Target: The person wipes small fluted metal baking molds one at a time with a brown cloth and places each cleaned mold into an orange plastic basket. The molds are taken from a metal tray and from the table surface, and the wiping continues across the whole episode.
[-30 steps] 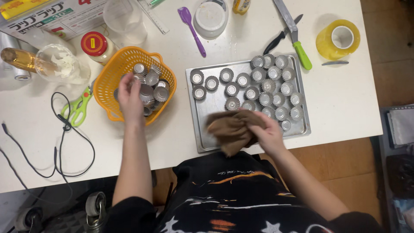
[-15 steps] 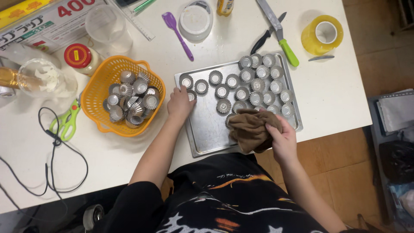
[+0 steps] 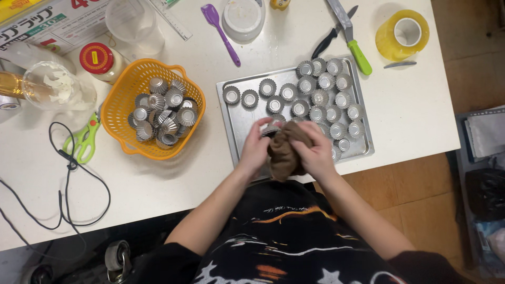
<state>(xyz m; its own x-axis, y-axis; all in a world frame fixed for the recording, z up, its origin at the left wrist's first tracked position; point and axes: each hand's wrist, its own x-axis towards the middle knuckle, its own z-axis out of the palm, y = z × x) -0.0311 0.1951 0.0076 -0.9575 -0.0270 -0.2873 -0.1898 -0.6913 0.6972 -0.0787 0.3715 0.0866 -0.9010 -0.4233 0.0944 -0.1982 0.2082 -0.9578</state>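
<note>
Over the near edge of the tray, both hands meet around a brown cloth. The left hand comes in from the lower left, forearm angled up across the desk, its fingers curled against the cloth's left side and around a small metal mould that shows just above the cloth. The right hand comes from the lower right, fingers wrapped over the top and right of the cloth, gripping it. The cloth hangs bunched between the two hands, partly over the tray's front rim.

The tray is a flat metal sheet lying on the desk. Fluted moulds stand on it in loose rows, crowded toward its right half, with a few apart at the upper left; its lower left is bare.

Left of the tray, well apart from the hands, stands an orange basket with a heap of the same moulds lying tumbled inside. Beyond the basket sit a clear cup and a red-lidded jar. A white tub stands beyond the tray, a purple spatula beside it.
</note>
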